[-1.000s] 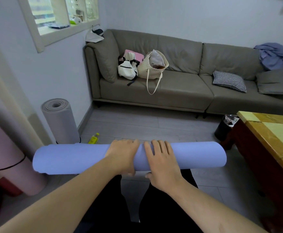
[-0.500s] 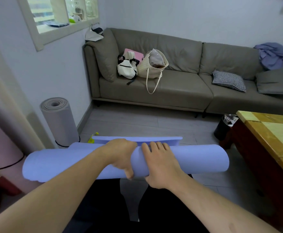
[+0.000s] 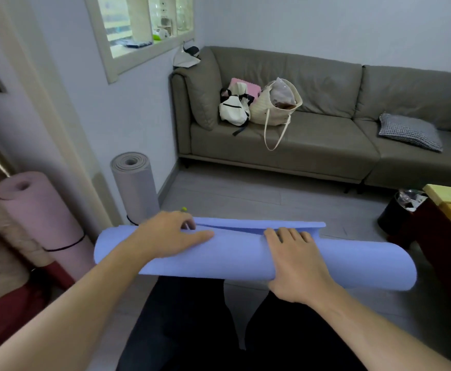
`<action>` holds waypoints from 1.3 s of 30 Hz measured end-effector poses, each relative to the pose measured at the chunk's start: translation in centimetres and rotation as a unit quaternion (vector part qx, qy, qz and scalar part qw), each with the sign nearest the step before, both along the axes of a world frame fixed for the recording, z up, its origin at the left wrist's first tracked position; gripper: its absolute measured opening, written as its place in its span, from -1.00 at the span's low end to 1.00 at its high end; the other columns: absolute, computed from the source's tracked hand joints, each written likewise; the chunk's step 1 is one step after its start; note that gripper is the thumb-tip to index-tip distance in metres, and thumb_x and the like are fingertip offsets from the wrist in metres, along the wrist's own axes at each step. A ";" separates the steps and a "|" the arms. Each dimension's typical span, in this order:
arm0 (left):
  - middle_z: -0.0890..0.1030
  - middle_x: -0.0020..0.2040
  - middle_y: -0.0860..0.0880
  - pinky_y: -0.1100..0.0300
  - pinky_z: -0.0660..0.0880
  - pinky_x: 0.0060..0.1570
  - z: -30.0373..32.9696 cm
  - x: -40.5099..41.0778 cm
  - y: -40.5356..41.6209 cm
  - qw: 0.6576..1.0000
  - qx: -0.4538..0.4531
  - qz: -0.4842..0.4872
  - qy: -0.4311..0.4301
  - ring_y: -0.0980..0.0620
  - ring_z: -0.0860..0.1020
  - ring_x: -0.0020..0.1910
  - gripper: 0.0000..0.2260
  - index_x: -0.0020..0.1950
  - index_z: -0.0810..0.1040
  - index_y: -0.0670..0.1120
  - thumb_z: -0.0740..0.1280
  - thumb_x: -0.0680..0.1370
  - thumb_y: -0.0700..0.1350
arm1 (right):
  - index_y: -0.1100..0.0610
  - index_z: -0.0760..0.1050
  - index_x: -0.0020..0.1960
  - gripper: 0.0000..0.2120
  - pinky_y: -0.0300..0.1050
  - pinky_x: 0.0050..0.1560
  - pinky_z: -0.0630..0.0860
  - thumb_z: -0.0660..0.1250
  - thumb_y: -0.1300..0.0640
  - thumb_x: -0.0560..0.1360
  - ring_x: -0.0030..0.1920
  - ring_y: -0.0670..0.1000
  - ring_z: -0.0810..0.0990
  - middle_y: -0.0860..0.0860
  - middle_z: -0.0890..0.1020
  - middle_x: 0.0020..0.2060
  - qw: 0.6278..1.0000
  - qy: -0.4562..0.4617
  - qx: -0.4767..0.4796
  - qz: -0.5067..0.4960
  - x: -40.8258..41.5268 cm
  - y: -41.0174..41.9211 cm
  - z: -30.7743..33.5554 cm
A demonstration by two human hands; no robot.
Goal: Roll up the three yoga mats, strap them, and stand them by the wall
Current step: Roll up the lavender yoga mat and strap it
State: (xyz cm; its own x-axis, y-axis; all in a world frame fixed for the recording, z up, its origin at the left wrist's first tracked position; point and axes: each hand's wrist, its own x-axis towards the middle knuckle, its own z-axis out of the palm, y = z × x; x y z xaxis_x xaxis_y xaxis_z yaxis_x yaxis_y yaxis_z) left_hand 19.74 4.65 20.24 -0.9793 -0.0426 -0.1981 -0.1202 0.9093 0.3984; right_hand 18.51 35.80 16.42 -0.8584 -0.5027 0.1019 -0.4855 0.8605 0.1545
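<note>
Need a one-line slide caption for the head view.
Both hands, left hand and right hand, press a nearly rolled blue yoga mat; grey mat and pink mat stand strapped by the wall.

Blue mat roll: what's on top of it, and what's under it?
On the blue mat roll, the left hand and right hand press down beside its loose flap. Underneath, dark-trousered legs; the contact is covered.

Rolled mat across the lap, two upright mats left (against the wall), sofa behind
</note>
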 end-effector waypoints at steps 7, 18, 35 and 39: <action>0.72 -0.22 0.09 0.10 0.54 -0.16 -1.9 4.5 -9.4 0.934 0.223 0.271 0.063 0.03 0.66 -0.09 -0.74 -0.12 0.74 0.02 0.47 0.53 0.20 | 0.07 0.44 0.32 -0.20 0.10 0.07 0.47 0.50 -0.11 0.12 0.01 0.16 0.57 0.01 0.57 0.02 1.000 0.007 -0.011 0.003 0.4 -1.1 0.0; 0.74 0.05 0.08 0.05 0.62 -0.02 -3.5 6.3 -11.4 0.851 0.477 0.218 0.022 0.15 0.71 -0.06 -0.55 0.21 0.68 0.02 0.68 0.36 0.00 | -0.08 0.23 0.50 0.06 0.11 0.36 0.32 0.25 -0.62 0.15 0.33 0.12 0.43 -0.03 0.44 0.29 0.983 -0.161 0.090 -0.027 -0.3 -3.1 4.6; 0.64 0.20 0.21 0.15 0.41 0.33 -4.2 7.4 -7.2 0.812 0.535 0.183 0.145 0.21 0.55 0.27 -0.54 0.37 0.59 0.24 0.46 0.47 0.05 | -0.07 0.24 0.24 -0.13 -0.01 -0.08 0.40 0.44 -0.56 0.18 0.12 0.08 0.60 -0.09 0.55 0.08 0.984 -0.163 0.068 -0.013 2.2 -6.6 5.3; 0.60 0.25 0.28 0.06 0.44 0.41 -5.0 7.0 -6.9 0.830 0.502 0.219 0.107 0.23 0.54 0.30 -0.52 0.39 0.53 0.29 0.54 0.50 0.18 | -0.05 0.26 0.25 -0.08 -0.01 0.00 0.36 0.42 -0.61 0.16 0.19 0.08 0.56 -0.07 0.52 0.16 0.988 -0.139 0.072 -0.013 3.1 -6.1 4.7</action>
